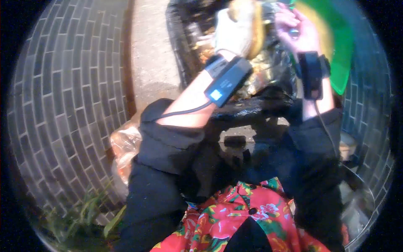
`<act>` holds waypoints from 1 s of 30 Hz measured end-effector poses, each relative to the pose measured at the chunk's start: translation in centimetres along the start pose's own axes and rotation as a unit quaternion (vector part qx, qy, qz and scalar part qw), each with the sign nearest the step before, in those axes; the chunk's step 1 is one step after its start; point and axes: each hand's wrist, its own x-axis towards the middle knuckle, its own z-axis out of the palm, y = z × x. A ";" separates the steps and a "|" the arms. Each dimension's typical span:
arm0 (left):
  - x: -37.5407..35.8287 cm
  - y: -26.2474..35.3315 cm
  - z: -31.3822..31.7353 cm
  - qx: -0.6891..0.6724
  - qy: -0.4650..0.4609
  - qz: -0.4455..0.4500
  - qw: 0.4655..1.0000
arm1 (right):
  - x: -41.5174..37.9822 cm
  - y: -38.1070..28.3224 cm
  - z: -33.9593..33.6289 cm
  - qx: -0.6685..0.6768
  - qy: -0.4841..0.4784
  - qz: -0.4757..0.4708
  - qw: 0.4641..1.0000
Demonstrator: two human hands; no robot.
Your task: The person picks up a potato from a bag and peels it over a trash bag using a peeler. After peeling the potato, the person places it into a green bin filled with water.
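Observation:
My left hand (226, 33), in a white glove, is closed on a yellowish-tan curved object (255, 35) over a black plastic bag (178, 38). Inside the bag lie mixed food-like scraps (262, 69), blurred and partly covered by my arm. To the right, my bare right hand (298, 29) has its fingers curled in; what they hold, if anything, I cannot tell. A small shiny round thing (294, 32) shows at those fingers. Just beyond this hand is a bright green sheet-like thing (343, 50) with a yellow area, partly hidden behind my wrist.
Grey brick paving (75, 84) spreads on the left, with a pale strip (153, 50) beside the bag. Clear plastic with orange contents (124, 147) sits by my left sleeve. Green leaves (84, 214) stand at lower left. A metal rim (367, 189) curves at lower right.

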 end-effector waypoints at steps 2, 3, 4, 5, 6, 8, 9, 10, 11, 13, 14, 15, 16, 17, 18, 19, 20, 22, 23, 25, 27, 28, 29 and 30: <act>-0.3 0.9 -0.4 -0.042 0.000 -0.016 0.999 | -0.1 0.4 0.4 -0.004 0.004 -0.004 1.000; -0.4 0.9 -0.3 -0.065 -0.005 -0.013 0.998 | -0.3 0.7 0.8 -0.001 0.013 -0.007 1.000; -0.3 0.9 -0.6 -0.084 -0.007 -0.009 0.996 | -0.2 0.9 0.9 0.007 0.020 -0.007 1.000; -0.2 1.0 -0.6 -0.067 -0.008 -0.016 0.998 | -0.1 0.8 0.6 0.012 0.017 -0.005 1.000; -0.3 1.1 -0.6 -0.048 -0.006 -0.022 0.999 | 0.0 0.4 0.3 0.018 -0.006 0.008 1.000; -0.2 1.0 -0.5 0.006 0.003 -0.023 1.000 | 0.1 0.1 -0.1 0.030 -0.032 0.027 0.999; 0.2 0.1 0.1 0.014 0.007 -0.012 1.000 | 0.0 -0.2 0.0 0.016 -0.018 0.013 1.000; 0.3 0.0 0.1 0.021 0.009 -0.003 1.000 | -0.2 0.1 0.6 0.001 -0.002 0.000 1.000; 0.4 0.0 0.2 0.021 0.012 -0.011 1.000 | -0.5 0.3 1.0 -0.021 0.010 -0.014 1.000; 0.5 -0.3 0.3 -0.002 0.004 -0.003 1.000 | -0.9 0.8 1.8 -0.020 0.020 -0.005 1.000; 0.4 -0.5 0.3 -0.021 -0.006 0.007 1.000 | -1.2 1.2 2.1 -0.016 0.029 0.001 0.999; 0.4 -0.6 0.3 -0.044 -0.010 0.025 0.999 | -1.6 1.6 2.4 -0.020 0.036 0.000 0.999; -0.8 0.7 -1.2 -0.038 -0.029 0.030 0.998 | -2.1 2.6 3.1 -0.021 0.038 -0.006 0.999; -0.5 0.8 -1.1 -0.006 -0.026 0.011 1.000 | -2.3 3.4 3.6 -0.021 0.039 -0.014 0.999; -0.2 1.0 -0.9 0.026 -0.023 -0.006 0.999 | -2.2 3.6 3.7 -0.026 0.044 -0.019 0.999; -0.3 1.4 -1.1 0.035 -0.029 -0.002 0.999 | -2.0 3.5 3.3 -0.025 0.041 -0.020 0.999; -0.4 1.4 -1.1 0.009 -0.031 0.015 0.999 | -1.9 3.5 3.2 -0.023 0.038 -0.024 0.999; 0.9 0.1 -0.5 0.073 -0.050 0.082 0.993 | -1.2 3.0 2.3 -0.034 0.000 -0.013 0.999; 0.5 1.6 -1.5 0.120 -0.096 0.019 0.988 | -1.0 3.2 2.3 0.008 -0.022 0.014 1.000; 2.3 -1.2 -0.8 0.081 -0.159 0.085 0.980 | -0.2 2.9 1.7 -0.026 -0.034 -0.022 0.999; 2.6 -1.1 -0.8 0.088 -0.154 0.052 0.983 | 1.0 2.6 0.7 -0.023 -0.064 -0.019 0.998; 2.4 -1.5 -0.5 0.047 -0.141 0.064 0.987 | 0.8 3.3 1.3 -0.037 -0.036 -0.062 0.997; 2.3 -1.5 -0.6 0.019 -0.144 0.051 0.988 | 0.8 3.6 1.4 -0.041 -0.034 -0.071 0.996; 2.1 -1.4 -0.6 -0.006 -0.146 0.036 0.989 | 0.6 3.6 1.5 -0.040 -0.032 -0.077 0.996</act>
